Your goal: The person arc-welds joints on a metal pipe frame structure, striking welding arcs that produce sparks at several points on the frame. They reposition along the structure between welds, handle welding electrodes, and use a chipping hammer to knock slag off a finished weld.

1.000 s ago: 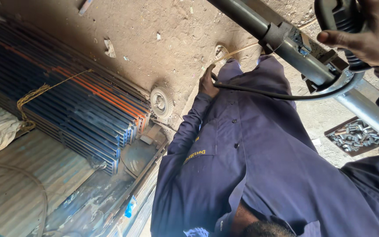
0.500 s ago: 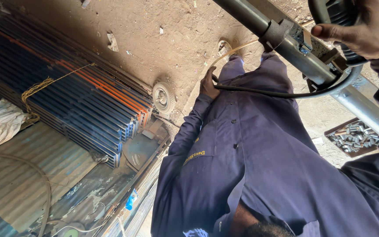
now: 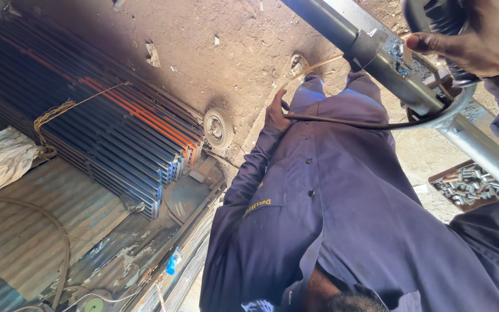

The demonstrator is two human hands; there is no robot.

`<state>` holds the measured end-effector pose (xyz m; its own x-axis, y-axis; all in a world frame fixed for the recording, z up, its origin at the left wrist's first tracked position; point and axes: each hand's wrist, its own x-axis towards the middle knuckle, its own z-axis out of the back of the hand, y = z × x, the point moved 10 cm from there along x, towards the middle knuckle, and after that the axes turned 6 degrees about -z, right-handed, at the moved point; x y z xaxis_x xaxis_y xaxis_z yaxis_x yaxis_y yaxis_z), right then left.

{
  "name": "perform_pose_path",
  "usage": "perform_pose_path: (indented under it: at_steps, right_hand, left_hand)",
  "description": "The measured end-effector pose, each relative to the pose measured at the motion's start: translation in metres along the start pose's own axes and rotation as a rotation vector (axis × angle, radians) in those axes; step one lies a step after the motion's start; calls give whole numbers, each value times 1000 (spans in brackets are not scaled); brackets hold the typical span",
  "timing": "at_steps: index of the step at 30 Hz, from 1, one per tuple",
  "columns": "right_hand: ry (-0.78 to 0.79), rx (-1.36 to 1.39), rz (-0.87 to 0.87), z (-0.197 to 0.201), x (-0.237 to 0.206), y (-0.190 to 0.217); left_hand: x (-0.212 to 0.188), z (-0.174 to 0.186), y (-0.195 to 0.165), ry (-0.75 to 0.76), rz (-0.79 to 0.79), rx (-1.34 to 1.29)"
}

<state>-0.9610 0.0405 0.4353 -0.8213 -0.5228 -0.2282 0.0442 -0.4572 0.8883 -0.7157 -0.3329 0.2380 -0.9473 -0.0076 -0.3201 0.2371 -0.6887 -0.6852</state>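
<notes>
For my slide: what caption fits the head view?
Hand gripping a black tool over a grey metal pipe.

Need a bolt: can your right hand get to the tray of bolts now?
Probably not: the right hand grips the black tool, and the grey pipe lies between it and the tray of bolts.

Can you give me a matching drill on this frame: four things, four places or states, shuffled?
Things:
1. grey metal pipe
2. stack of blue and orange bars
3. tray of small metal parts
4. small wheel

Places or states:
A. on the dirt ground at the end of the bar stack
B. runs diagonally across the upper right, under the wearer's hand
C. tied with a yellowish cord, lying at left
D. at the right edge, below the pipe

Pairs: 1-B, 2-C, 3-D, 4-A
</notes>
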Motion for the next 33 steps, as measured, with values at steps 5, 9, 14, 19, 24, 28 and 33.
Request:
perform_pose_path:
  at_steps: [5, 9, 14, 19, 24, 28, 33]
  right_hand:
    - [-5, 41, 6, 3, 2, 8]
    - [2, 62, -11, 5, 9, 9]
    - [16, 95, -31, 6, 11, 11]
    - [15, 20, -28, 7, 14, 15]
    - [31, 6, -2, 6, 21, 22]
    - [-24, -59, 197, 10, 20, 40]
    - [33, 48, -69, -8, 20, 14]
  left_hand:
    - [2, -1, 1, -15, -21, 21]
    - [5, 0, -1, -22, -52, 6]
    - [7, 0, -1, -9, -33, 12]
    - [8, 1, 0, -21, -44, -2]
    - [10, 0, 2, -44, -84, -6]
    - [8, -3, 9, -25, -86, 33]
    - [3, -1, 29, 6, -16, 29]
